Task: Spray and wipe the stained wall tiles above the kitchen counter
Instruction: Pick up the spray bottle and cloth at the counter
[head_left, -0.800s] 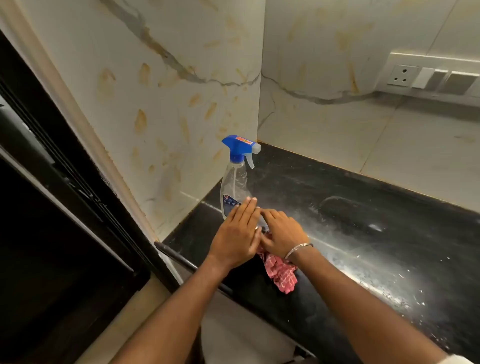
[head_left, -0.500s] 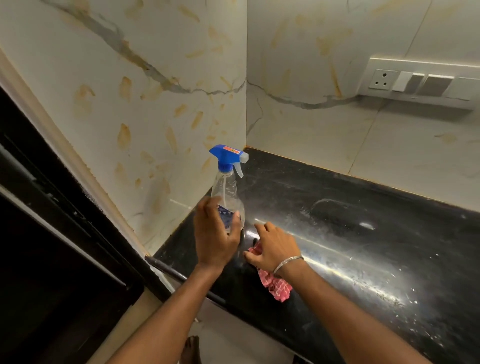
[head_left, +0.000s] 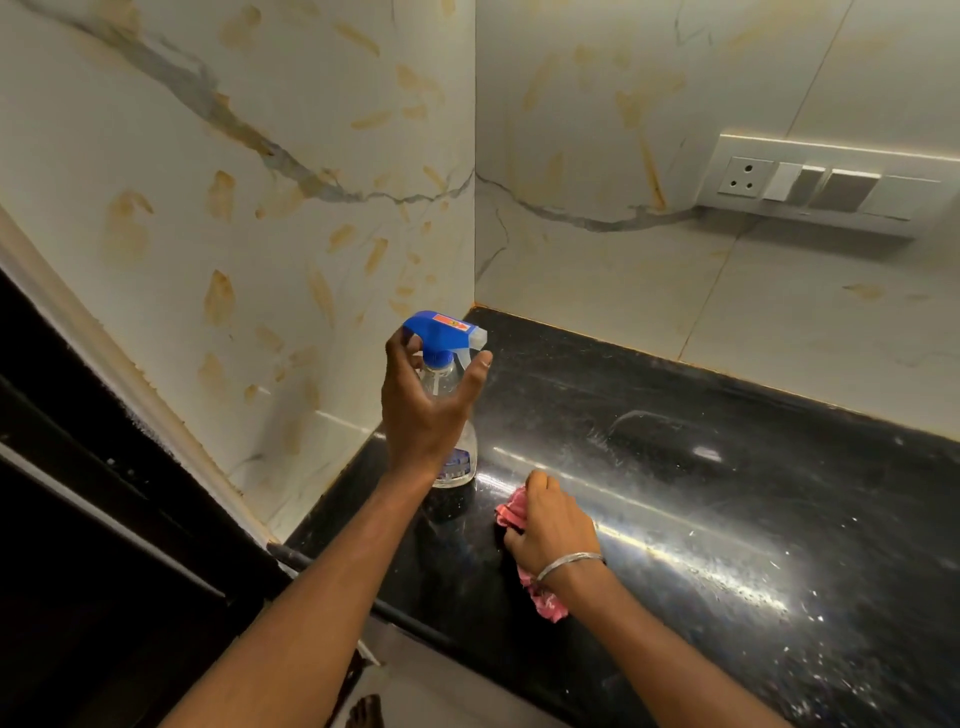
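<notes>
The left hand (head_left: 426, 400) curves round the neck of the spray bottle (head_left: 441, 327), which stands on the counter (head_left: 675, 441). Whether the hold is firm cannot be told. With the thumb away from the trigger, the bottle may slip or tip when lifted. Just beside it, the right hand (head_left: 550, 525) clutches the cloth (head_left: 548, 608).

- Pale, marble-look wall tiles (head_left: 311, 156) with grey veins and yellowish smears meet in a corner.
- A glossy black counter (head_left: 727, 493) reflects a bright streak of light.
- A switch panel (head_left: 821, 184) with a socket sits on the right-hand wall.
- A dark frame (head_left: 78, 519) borders the left.

Home kitchen: black counter (head_left: 675, 467), tiled walls (head_left: 311, 182).
</notes>
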